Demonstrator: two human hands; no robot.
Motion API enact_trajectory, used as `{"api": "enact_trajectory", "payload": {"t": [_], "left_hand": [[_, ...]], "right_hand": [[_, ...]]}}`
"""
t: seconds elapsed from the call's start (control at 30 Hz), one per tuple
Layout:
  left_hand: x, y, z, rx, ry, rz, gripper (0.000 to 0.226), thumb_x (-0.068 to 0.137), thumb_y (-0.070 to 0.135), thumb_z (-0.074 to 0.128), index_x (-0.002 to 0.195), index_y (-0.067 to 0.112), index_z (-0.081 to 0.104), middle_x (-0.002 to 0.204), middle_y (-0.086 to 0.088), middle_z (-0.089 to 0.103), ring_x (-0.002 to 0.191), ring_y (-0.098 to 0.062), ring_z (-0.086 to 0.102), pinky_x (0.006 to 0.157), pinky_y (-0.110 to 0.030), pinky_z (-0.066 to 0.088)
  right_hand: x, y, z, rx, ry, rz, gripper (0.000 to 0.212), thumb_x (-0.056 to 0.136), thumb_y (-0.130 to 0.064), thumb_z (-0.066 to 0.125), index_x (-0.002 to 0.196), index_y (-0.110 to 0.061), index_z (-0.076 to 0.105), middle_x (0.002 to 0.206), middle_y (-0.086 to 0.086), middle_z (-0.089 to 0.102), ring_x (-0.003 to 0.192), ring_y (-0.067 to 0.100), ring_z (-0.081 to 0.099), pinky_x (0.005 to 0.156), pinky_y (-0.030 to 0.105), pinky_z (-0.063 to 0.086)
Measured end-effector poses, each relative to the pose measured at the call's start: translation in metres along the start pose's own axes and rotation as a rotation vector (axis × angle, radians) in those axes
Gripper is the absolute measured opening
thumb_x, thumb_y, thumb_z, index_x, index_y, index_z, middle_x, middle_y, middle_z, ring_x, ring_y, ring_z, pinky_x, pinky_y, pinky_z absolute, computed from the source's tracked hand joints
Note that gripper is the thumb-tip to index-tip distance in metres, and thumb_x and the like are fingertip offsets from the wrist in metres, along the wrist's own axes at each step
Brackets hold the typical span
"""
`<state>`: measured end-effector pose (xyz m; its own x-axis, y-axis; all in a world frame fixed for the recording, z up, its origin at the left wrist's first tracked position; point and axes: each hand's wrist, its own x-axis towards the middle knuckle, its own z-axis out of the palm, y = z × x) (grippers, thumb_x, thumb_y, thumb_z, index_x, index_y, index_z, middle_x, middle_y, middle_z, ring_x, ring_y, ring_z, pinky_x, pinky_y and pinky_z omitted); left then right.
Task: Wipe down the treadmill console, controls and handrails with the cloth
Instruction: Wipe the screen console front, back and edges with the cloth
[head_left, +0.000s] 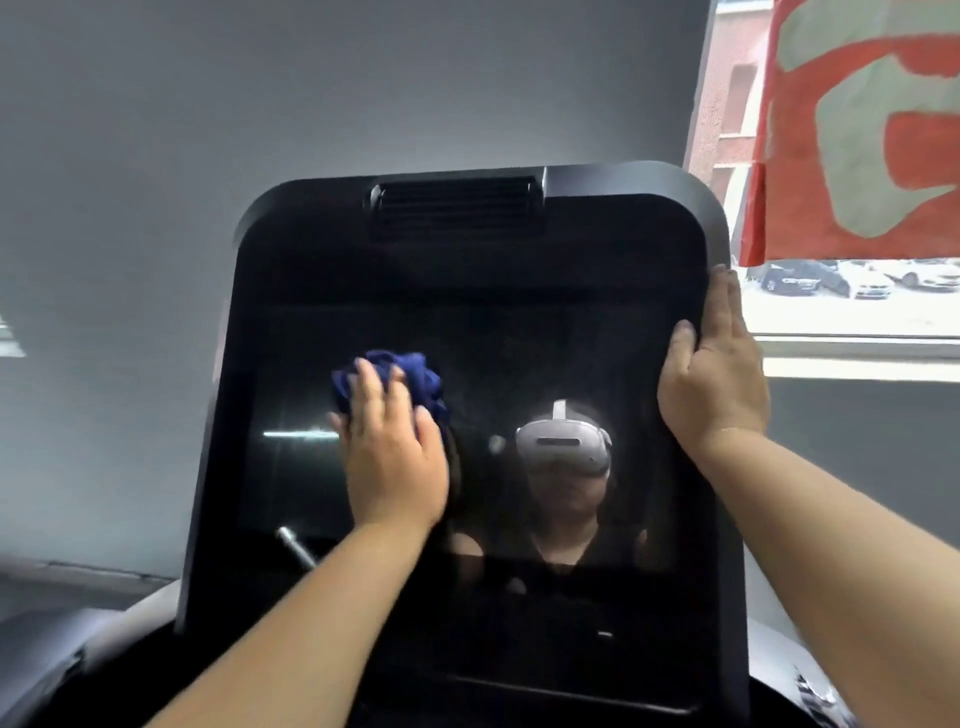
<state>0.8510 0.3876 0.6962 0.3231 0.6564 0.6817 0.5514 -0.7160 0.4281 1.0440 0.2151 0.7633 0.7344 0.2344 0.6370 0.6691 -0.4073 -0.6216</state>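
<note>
Grey wall (208, 130) behind console (467, 270); left hand (389, 452) flat on blue cloth (415, 374) mid-screen; right hand (711, 379) grips console edge

A gym or fitness room; a treadmill console (467, 270) with a large dark screen (519, 364) and a top vent (457, 205) fills the view; a plain grey wall (156, 156) stands behind; a window (857, 317) shows parked cars (800, 283), a brick building (727, 104) and a red banner (857, 130).
</note>
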Motion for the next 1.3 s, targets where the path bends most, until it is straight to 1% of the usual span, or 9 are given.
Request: {"api": "enact_trajectory", "payload": {"t": [0.17, 0.37, 0.53, 0.63, 0.8, 0.87, 1.0, 1.1, 1.3], "left_hand": [[0.002, -0.037, -0.009, 0.162, -0.255, 0.914, 0.055, 0.086, 0.028, 0.043, 0.14, 0.021, 0.043, 0.152, -0.008, 0.03, 0.139, -0.019, 0.031, 0.115, -0.05, 0.015], [0.053, 0.008, 0.002, 0.034, 0.101, -0.077, 0.052, 0.088, 0.021, 0.035, 0.135, 0.002, 0.049, 0.15, -0.022, 0.031, 0.138, -0.036, 0.032, 0.111, -0.06, 0.018], [-0.007, 0.05, 0.019, 0.06, -0.153, 0.803, 0.052, 0.085, 0.027, 0.042, 0.136, 0.015, 0.051, 0.149, -0.013, 0.038, 0.138, -0.024, 0.036, 0.113, -0.054, 0.019], [0.042, 0.019, 0.007, 0.197, -0.153, 1.007, 0.053, 0.085, 0.028, 0.042, 0.137, 0.019, 0.049, 0.148, -0.01, 0.039, 0.136, -0.02, 0.04, 0.113, -0.054, 0.017], [0.083, 0.025, 0.003, 0.03, 0.064, -0.108, 0.05, 0.095, 0.022, 0.038, 0.145, 0.015, 0.038, 0.158, -0.009, 0.02, 0.145, -0.021, 0.019, 0.115, -0.053, 0.003], [0.068, 0.064, 0.009, -0.055, 0.067, -0.246, 0.05, 0.096, 0.023, 0.037, 0.144, 0.013, 0.038, 0.158, -0.01, 0.017, 0.146, -0.023, 0.015, 0.115, -0.053, 0.008], [0.014, 0.089, 0.026, 0.11, -0.083, 0.65, 0.057, 0.083, 0.031, 0.038, 0.137, 0.017, 0.05, 0.149, -0.012, 0.038, 0.136, -0.025, 0.04, 0.112, -0.057, 0.019], [0.053, 0.052, 0.013, 0.22, -0.098, 0.883, 0.057, 0.081, 0.032, 0.04, 0.136, 0.02, 0.051, 0.146, -0.009, 0.044, 0.131, -0.02, 0.047, 0.111, -0.06, 0.017], [0.11, 0.03, -0.009, 0.015, 0.038, -0.384, 0.049, 0.096, 0.024, 0.036, 0.145, 0.013, 0.036, 0.159, -0.01, 0.015, 0.146, -0.024, 0.014, 0.116, -0.054, 0.006]], "right_hand": [[-0.003, 0.007, 0.007, -0.01, 0.018, -0.01, 0.056, 0.1, -0.027, 0.031, 0.153, -0.028, 0.01, 0.16, -0.01, 0.01, 0.145, 0.017, 0.017, 0.116, 0.033, 0.018], [-0.004, 0.009, 0.011, -0.128, 0.024, -0.045, 0.056, 0.102, -0.029, 0.026, 0.153, -0.024, 0.005, 0.161, -0.009, 0.003, 0.147, 0.011, 0.001, 0.112, 0.02, 0.001], [-0.012, 0.007, 0.012, -0.237, 0.037, -0.209, 0.055, 0.1, -0.029, 0.028, 0.153, -0.02, 0.014, 0.16, -0.003, 0.009, 0.148, 0.017, 0.004, 0.118, 0.034, 0.006], [-0.015, 0.009, 0.013, -0.28, -0.005, -0.274, 0.055, 0.098, -0.03, 0.028, 0.152, -0.022, 0.019, 0.159, -0.006, 0.013, 0.148, 0.016, 0.003, 0.118, 0.037, 0.006], [-0.014, 0.009, 0.016, -0.27, 0.013, -0.249, 0.056, 0.097, -0.032, 0.025, 0.151, -0.022, 0.021, 0.159, -0.006, 0.014, 0.147, 0.012, 0.0, 0.119, 0.034, 0.002], [-0.013, 0.009, 0.017, -0.272, 0.024, -0.253, 0.055, 0.097, -0.031, 0.026, 0.151, -0.02, 0.023, 0.159, -0.005, 0.016, 0.147, 0.012, 0.002, 0.119, 0.035, 0.003], [-0.012, 0.01, 0.017, -0.262, 0.033, -0.255, 0.055, 0.096, -0.029, 0.029, 0.15, -0.018, 0.028, 0.158, -0.001, 0.021, 0.147, 0.015, 0.007, 0.118, 0.034, 0.004], [-0.013, 0.009, 0.015, -0.267, 0.029, -0.255, 0.055, 0.095, -0.03, 0.029, 0.15, -0.019, 0.028, 0.158, -0.002, 0.021, 0.147, 0.014, 0.006, 0.118, 0.032, 0.003], [-0.014, 0.007, 0.018, -0.296, 0.026, -0.255, 0.055, 0.096, -0.032, 0.027, 0.15, -0.022, 0.027, 0.158, -0.007, 0.017, 0.147, 0.012, -0.001, 0.119, 0.037, 0.006]]}}
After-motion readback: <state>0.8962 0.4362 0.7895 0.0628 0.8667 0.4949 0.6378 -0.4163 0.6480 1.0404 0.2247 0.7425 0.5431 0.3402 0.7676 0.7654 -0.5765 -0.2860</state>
